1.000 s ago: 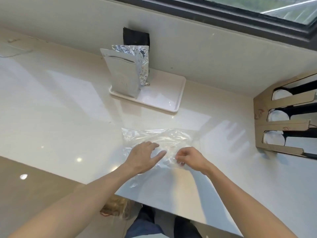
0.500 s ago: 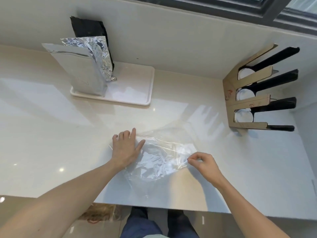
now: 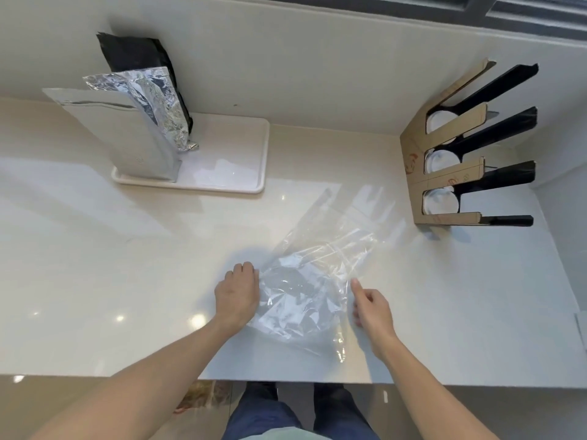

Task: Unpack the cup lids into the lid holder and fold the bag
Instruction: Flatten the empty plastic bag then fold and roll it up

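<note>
A clear plastic bag (image 3: 311, 281) lies spread and wrinkled on the pale counter, running from near the front edge up toward the right. My left hand (image 3: 238, 296) rests at the bag's left edge with its fingers curled onto the plastic. At the bag's right edge, my right hand (image 3: 370, 308) has its fingers apart and one fingertip touching the film. The cardboard and black lid holder (image 3: 444, 173) stands at the right against the wall, with white cup lids (image 3: 441, 203) visible in its three slots.
A white tray (image 3: 251, 185) sits at the back left holding a silver pouch (image 3: 133, 138), a crumpled foil bag (image 3: 158, 103) and a black bag (image 3: 136, 55). The counter's front edge (image 3: 286, 381) runs just below my wrists. A wall rises behind.
The bag has been drawn out longer toward the upper right. My left hand slid from on top of the bag to its left edge. My right hand released its pinch on the film.
</note>
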